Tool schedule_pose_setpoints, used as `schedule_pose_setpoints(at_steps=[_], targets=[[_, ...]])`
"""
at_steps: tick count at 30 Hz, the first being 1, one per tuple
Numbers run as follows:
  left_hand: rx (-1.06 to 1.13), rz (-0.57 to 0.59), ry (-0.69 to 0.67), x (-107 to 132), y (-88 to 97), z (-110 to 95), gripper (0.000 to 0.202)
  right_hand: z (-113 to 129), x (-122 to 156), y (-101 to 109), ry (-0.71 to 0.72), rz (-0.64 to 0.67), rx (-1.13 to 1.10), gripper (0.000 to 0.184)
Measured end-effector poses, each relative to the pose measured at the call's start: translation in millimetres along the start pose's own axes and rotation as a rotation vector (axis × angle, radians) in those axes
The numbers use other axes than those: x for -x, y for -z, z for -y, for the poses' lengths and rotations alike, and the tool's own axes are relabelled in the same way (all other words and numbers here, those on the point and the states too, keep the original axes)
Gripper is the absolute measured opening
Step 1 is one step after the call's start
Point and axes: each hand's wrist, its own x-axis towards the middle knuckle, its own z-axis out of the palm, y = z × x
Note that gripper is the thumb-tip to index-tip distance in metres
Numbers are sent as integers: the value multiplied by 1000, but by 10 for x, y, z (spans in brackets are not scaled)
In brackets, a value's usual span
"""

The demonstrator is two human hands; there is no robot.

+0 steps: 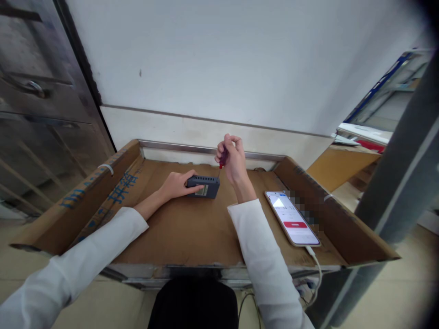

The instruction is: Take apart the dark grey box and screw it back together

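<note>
A small dark grey box (210,188) with a row of vent slots along its top and a pale label on its front stands on the cardboard. My left hand (178,184) grips its left end, thumb across the front and fingers behind. Above the box's right end, my right hand (232,157) is closed round the red handle of a screwdriver (222,161). The thin shaft points down to the box's right top corner. Whether the tip sits in a screw is too small to tell.
Cardboard (164,237) with raised side flaps covers the work surface. To the right lies a lit phone (291,218) with a white charging cable (318,269) running over the front edge. A white wall (212,59) rises behind, a metal door (37,91) stands left, and a grey post (394,183) right.
</note>
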Motion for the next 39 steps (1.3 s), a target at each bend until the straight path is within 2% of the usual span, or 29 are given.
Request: schedule_pose_setpoints(at_steps=[6,15,24,28,33,39], targets=[[2,-26,-13,7,-9,10,49,-8,-45,68,32,-34,37,38],[-5,-9,-11,10,-19,11,49,52,9,12,-49,138,11,38],[-20,20,10,8,-5,11,50,0,5,7,0,40,8,45],[-13,19,6,10,0,5,49,10,1,29,17,28,52,39],[-15,12,2,12,-4,6,49,28,-7,48,0,42,71,35],[-18,8,-2,9,3,0,50,49,23,7,-88,88,18,44]])
